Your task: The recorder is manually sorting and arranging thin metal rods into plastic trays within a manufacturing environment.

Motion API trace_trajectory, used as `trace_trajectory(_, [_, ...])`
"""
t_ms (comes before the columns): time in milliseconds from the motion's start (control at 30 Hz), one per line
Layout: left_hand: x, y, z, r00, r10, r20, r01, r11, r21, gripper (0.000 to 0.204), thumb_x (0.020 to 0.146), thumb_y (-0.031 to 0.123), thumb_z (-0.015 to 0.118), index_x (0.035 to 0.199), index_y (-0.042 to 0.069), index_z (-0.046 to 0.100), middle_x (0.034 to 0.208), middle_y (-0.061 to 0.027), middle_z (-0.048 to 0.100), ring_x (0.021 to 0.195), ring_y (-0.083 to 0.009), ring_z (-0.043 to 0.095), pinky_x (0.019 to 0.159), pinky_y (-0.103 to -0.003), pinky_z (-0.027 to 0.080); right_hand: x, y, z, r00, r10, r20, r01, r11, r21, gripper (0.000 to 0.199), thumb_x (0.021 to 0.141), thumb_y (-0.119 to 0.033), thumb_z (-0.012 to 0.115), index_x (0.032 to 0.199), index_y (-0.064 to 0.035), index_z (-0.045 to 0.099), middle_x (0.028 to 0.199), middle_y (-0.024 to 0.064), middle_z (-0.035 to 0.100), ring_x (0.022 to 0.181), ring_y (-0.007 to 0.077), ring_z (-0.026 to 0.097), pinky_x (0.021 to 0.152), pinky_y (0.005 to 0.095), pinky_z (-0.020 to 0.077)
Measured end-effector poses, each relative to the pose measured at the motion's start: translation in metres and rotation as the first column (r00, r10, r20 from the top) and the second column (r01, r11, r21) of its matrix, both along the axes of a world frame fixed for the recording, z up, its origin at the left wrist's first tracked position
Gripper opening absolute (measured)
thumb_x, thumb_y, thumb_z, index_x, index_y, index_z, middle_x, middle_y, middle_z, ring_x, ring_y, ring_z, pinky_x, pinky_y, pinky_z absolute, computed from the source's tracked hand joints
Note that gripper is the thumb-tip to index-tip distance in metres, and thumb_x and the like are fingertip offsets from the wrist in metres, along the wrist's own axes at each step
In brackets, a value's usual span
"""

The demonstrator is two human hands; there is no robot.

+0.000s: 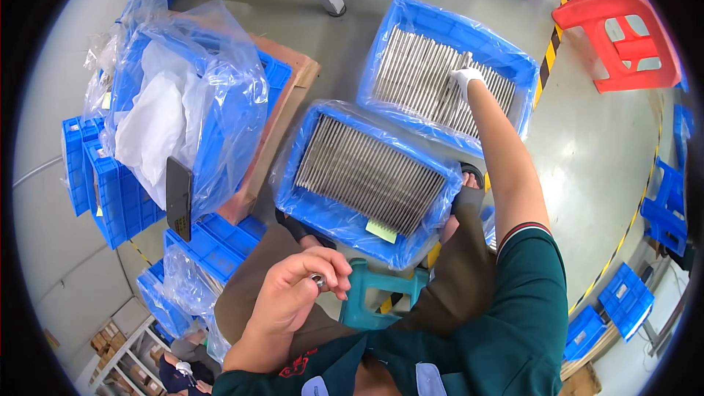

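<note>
2 film-lined blue bins (pixel 488 44): slim, silvery, parallel rods (pixel 367 172). Left hand (pixel 287 287) grips shiny round metal piece (pixel 317 279); white-gloved right hand (pixel 466 80) at rods, grip unclear.

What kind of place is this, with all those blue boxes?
It looks like a factory or workshop, probably. Blue boxes hold rows of shiny metal rods, and yellow-and-black tape marks the floor.

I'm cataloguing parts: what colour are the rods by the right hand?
The rods are silvery grey, head view.
</note>
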State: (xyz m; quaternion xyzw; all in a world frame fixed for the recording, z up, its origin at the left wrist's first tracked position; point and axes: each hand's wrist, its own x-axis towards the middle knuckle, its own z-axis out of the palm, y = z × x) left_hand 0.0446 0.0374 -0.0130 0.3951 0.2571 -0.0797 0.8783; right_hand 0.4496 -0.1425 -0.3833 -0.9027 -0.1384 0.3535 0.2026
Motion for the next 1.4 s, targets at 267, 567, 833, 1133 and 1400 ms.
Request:
trace_trajectory(267, [0.005, -0.003, 0.003, 1.0, 0.003, 0.016, -0.004, 1.0, 0.027, 0.027, 0.088, 0.023, 0.058, 0.094, -0.003, 0.059, 0.107, -0.0173, 0.055, 0.089, -0.0209, 0.058, 0.077, -0.033, 0.048, -0.025, 0.007, 0.04, 0.864, -0.483, 0.145, 0.502, 0.849, -0.163, 0.037, 0.078, -0.024, 0.047, 0.098, 0.0001, 0.066, 0.107, 0.0232, 0.061, 0.103, 0.0359, 0.058, 0.086, 0.0404, 0.0468])
trace_trajectory(567, [0.004, -0.01, 0.01, 1.0, 0.012, -0.023, -0.01, 0.994, 0.107, 0.036, 0.087, 0.033, 0.06, 0.088, -0.003, 0.058, 0.101, -0.0185, 0.055, 0.083, -0.0235, 0.057, 0.072, -0.034, 0.048, -0.056, -0.005, 0.041, 0.868, -0.474, 0.148, 0.495, 0.852, -0.171, 0.045, 0.077, -0.034, 0.052, 0.109, -0.0018, 0.059, 0.111, 0.0245, 0.059, 0.106, 0.0363, 0.057, 0.091, 0.0405, 0.0446])
trace_trajectory(833, [-0.001, -0.01, 0.005, 0.999, 0.005, 0.037, -0.007, 0.999, 0.052, 0.031, 0.088, 0.027, 0.06, 0.095, -0.003, 0.059, 0.106, -0.018, 0.055, 0.088, -0.0218, 0.057, 0.077, -0.034, 0.046, -0.062, 0.0, 0.038, 0.907, -0.378, 0.187, 0.417, 0.87, -0.265, 0.041, 0.082, -0.034, 0.05, 0.109, -0.004, 0.061, 0.113, 0.0222, 0.059, 0.107, 0.0351, 0.058, 0.091, 0.0412, 0.0455])
trace_trajectory(1133, [-0.018, 0.015, 0.024, 0.94, 0.322, 0.111, -0.336, 0.929, 0.156, 0.035, 0.093, 0.033, 0.052, 0.098, -0.001, 0.052, 0.088, -0.0106, 0.055, 0.073, -0.0167, 0.053, 0.067, -0.031, 0.043, -0.029, 0.051, 0.104, 0.935, 0.066, 0.348, -0.043, 0.997, -0.071, 0.041, 0.083, -0.035, 0.048, 0.101, -0.0009, 0.062, 0.078, 0.0173, 0.067, 0.078, 0.0345, 0.065, 0.076, 0.0378, 0.0498])
trace_trajectory(1400, [-0.022, 0.015, 0.04, 0.896, 0.401, 0.188, -0.397, 0.916, -0.062, 0.035, 0.097, 0.037, 0.041, 0.098, 0.004, 0.052, 0.079, -0.0051, 0.048, 0.07, -0.0155, 0.045, 0.065, -0.03, 0.039, -0.105, 0.096, 0.041, 0.729, 0.671, 0.136, -0.629, 0.734, -0.255, 0.029, 0.085, -0.034, 0.057, 0.085, -0.0068, 0.067, 0.083, 0.0065, 0.067, 0.072, 0.0165, 0.065, 0.064, 0.0333, 0.0521])
